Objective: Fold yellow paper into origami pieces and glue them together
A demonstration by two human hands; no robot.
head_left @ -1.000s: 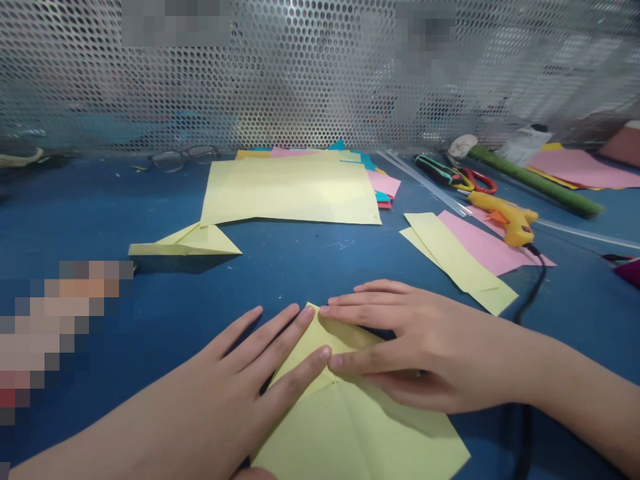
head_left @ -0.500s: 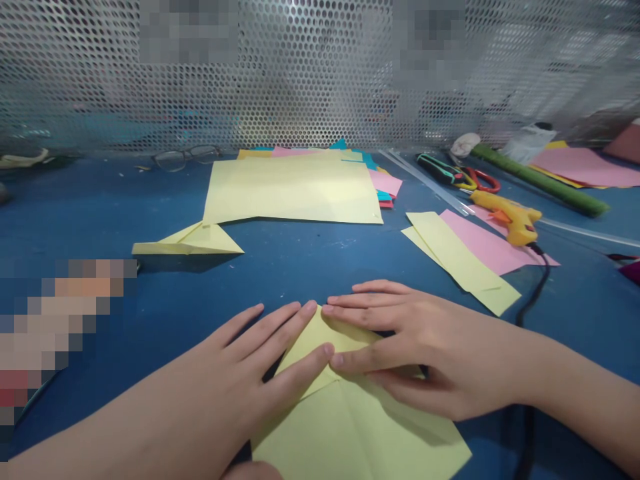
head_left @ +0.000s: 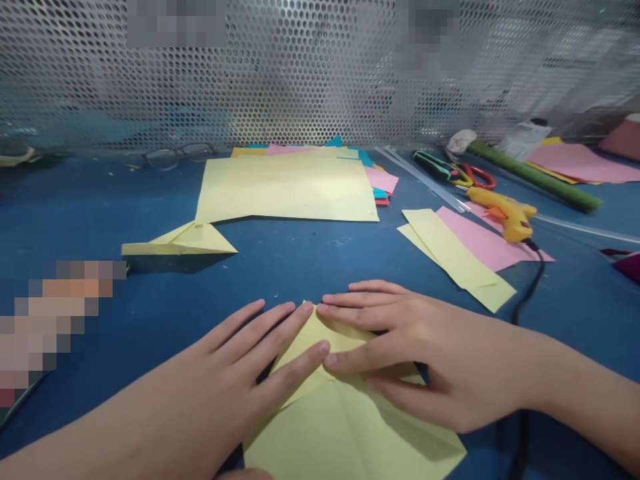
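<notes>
Right hand (head_left: 425, 353), thumb gap wider than before, left hand (head_left: 230, 377), both spread on folded paper (head_left: 313, 433)

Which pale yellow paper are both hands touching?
The creased sheet nearest the camera: the left hand and right hand rest on it. The large sheet, folded piece at left and strip at right lie untouched.

This looks like a papercraft workspace: a blue tabletop (head_left: 310, 257) backed, across the top of the frame, by a perforated metal panel (head_left: 300, 80), with a coloured paper stack (head_left: 287, 190) at upper centre, a creased yellow sheet (head_left: 310, 433) at bottom centre, and a yellow glue gun (head_left: 507, 212) and red-handled scissors (head_left: 490, 177) at upper right.
</notes>
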